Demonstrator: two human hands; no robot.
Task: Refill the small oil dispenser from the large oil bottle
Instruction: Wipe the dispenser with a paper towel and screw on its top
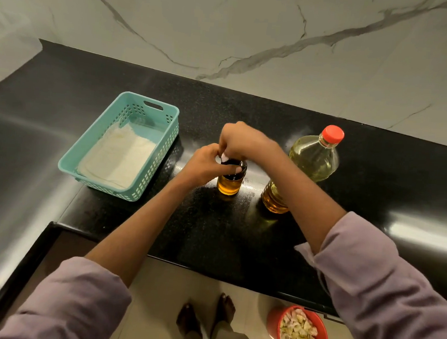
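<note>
- both hands meet at mid-frame: the left hand wraps the neck of the small oil dispenser, the right hand pinches its top from above.
- the dispenser stands upright on the black worktop.
- the large oil bottle, red cap on, stands just right of it.
- a teal basket sits left of centre.

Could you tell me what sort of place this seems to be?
Most likely a home kitchen: a black stone counter against a marble wall, with a large oil bottle on it.
</note>
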